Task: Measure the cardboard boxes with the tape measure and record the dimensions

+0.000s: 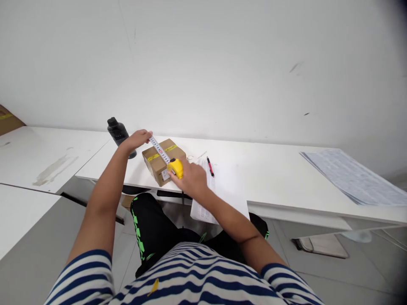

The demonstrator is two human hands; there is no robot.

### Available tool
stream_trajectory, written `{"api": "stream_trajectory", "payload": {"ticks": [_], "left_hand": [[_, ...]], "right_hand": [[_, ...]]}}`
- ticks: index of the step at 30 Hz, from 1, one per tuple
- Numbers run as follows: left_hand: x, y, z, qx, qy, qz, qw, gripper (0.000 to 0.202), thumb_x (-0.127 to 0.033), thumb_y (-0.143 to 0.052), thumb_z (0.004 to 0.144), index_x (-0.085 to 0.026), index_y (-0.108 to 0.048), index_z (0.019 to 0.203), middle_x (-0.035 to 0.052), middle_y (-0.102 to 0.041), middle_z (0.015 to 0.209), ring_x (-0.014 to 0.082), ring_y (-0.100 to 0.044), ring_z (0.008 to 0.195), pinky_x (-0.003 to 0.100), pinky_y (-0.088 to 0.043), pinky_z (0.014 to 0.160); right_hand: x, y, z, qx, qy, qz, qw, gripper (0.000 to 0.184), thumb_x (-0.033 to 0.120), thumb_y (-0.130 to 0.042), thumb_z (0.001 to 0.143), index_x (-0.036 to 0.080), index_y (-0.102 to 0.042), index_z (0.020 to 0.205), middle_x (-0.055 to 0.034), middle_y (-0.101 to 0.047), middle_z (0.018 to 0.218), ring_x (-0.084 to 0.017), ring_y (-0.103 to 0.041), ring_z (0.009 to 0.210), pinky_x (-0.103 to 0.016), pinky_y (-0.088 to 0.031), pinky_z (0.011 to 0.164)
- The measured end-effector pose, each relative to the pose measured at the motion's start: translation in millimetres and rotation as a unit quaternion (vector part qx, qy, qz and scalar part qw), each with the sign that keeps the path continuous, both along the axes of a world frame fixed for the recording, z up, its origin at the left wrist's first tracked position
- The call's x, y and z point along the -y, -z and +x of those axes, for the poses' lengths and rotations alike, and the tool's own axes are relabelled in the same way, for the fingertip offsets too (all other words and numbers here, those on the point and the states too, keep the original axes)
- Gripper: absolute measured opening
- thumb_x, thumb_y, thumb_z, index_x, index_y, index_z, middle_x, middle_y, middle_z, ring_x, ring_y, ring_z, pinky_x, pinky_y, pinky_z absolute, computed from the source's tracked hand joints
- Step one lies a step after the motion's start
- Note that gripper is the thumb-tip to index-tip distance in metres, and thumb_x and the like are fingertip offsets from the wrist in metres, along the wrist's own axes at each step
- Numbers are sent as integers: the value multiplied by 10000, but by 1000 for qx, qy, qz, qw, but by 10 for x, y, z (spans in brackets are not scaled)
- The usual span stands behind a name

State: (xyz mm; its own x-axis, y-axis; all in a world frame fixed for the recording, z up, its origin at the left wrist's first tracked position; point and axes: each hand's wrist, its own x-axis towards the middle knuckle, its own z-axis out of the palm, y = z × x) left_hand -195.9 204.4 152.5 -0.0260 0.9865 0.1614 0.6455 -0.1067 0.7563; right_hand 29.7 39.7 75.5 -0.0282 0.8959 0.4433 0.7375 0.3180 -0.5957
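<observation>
- A cardboard box [155, 164] sits near the front edge of a white desk [270, 169], a strip of yellow packing tape across its top; a black bottle [118, 132] stands to its left, partly covered by the left hand [138, 139].
- Papers [230, 182] lie right of the box and hang over the desk's front edge, with a red-and-black pen [210, 167] on them; printed sheets [356, 176] lie well apart at the far right.
- The left arm reaches forward, its hand just beyond the box's far edge; the right forearm slants inward across the papers, bringing the right hand [192, 176] to the box's near side.
- The left thumb and fingertips pinch the free end of a blade [158, 149]; it stretches over the box top, though whether it lies flat I cannot tell.
- The right fingers wrap the yellow tape measure [175, 167], thumb on the near side; the case is at the box's near edge.
</observation>
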Motion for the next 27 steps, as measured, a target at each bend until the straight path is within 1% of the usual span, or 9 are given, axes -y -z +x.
{"api": "stream_trajectory", "payload": {"ticks": [4,8,14,16,18,20,22,24,27], "left_hand": [[-166,262,208,-92,45,-49,994,443,-602,-606,813,-166,-664,761,102,-674,672,244,-611,684,339,-446,677],[-117,536,211,-186,50,-18,981,498,-634,-537,839,-167,-709,840,137,-745,865,249,-627,784,327,-431,701],[-97,535,201,-218,24,-27,975,461,-568,-494,902,-171,-729,914,147,-756,967,265,-649,846,327,-440,724],[-49,514,235,-227,-24,30,973,389,-490,-476,935,-192,-724,954,138,-752,1036,280,-655,945,342,-453,793],[65,493,285,-211,-67,133,966,316,-412,-483,944,-200,-714,985,122,-743,1085,276,-644,1033,359,-455,879],[255,475,359,-161,-71,216,960,273,-384,-506,940,-197,-699,992,98,-737,1066,253,-638,1037,361,-459,924],[498,470,466,-110,-33,232,966,275,-424,-539,930,-195,-688,964,74,-732,999,231,-644,973,356,-480,914],[730,493,594,-90,42,210,973,332,-497,-545,929,-197,-687,941,68,-730,974,227,-650,948,359,-498,908],[897,582,740,-90,152,178,968,513,-584,-407,982,-183,-690,1133,111,-728,1150,258,-644,1112,401,-482,1008]], "right_hand": [[-11,82,-248,60,-26,-24,998,633,680,-450,931,251,-630,1360,-184,-723,938,-383,-665,920,-509,-472,823],[-264,44,-312,64,-24,-13,998,549,556,-521,928,245,-632,1367,-182,-732,996,-377,-662,965,-500,-480,846],[-254,-29,-284,135,-15,-16,991,536,493,-497,971,226,-567,1430,-155,-747,1052,-322,-675,950,-405,-500,769],[-198,-37,-255,160,-4,-17,987,550,497,-494,984,228,-523,1463,-131,-744,1104,-307,-672,988,-384,-508,786],[-167,-27,-202,180,0,-20,983,590,510,-483,996,221,-460,1510,-122,-737,1138,-303,-668,1013,-382,-517,801],[-164,4,-117,182,7,-27,983,622,522,-471,1004,210,-416,1539,-128,-732,1154,-300,-671,1016,-385,-526,814],[-177,52,-3,157,25,-28,987,606,498,-485,1005,200,-426,1529,-138,-716,1195,-291,-674,1027,-380,-535,834],[-199,104,124,117,34,-12,992,533,414,-519,995,189,-482,1477,-145,-674,1292,-276,-665,1084,-362,-543,859],[-250,173,298,56,14,38,998,419,274,-531,951,190,-559,1361,-134,-618,1377,-262,-620,1206,-350,-552,897]]}}
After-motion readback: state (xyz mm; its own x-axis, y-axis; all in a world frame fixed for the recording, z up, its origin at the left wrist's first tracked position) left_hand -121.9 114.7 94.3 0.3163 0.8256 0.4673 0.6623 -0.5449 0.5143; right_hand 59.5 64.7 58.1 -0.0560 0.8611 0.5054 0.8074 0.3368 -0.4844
